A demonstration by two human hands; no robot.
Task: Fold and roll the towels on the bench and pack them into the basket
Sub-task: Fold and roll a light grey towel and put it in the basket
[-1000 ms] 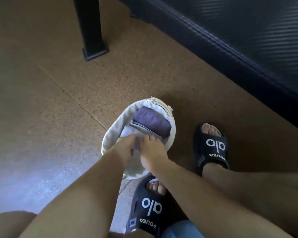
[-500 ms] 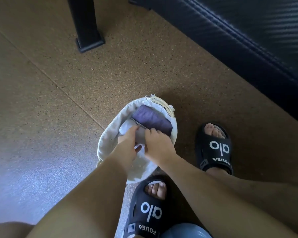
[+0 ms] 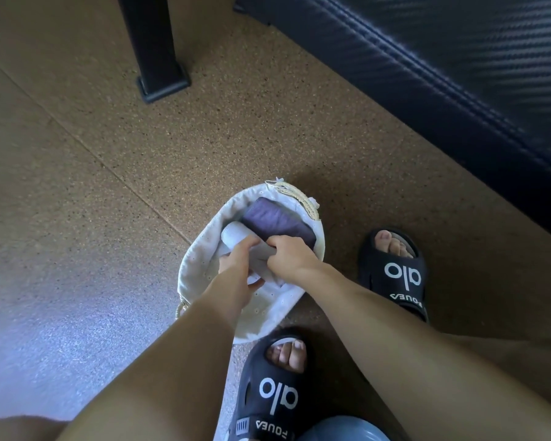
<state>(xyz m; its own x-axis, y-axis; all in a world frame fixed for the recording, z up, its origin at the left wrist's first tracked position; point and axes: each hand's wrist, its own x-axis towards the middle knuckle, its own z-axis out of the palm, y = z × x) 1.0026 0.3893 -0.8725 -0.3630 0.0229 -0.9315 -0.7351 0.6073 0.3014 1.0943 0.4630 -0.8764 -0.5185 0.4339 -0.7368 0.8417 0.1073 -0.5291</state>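
One camera rides on my head, looking steeply down past my forearms to the floor (image 3: 93, 186) at my feet. It sits close over the basket (image 3: 201, 265), which lies near the frame's centre, with the bench's dark edge (image 3: 427, 74) crossing the upper right corner.

White towel roll (image 3: 236, 237) beside purple towel (image 3: 275, 222) in lined basket (image 3: 201, 265).
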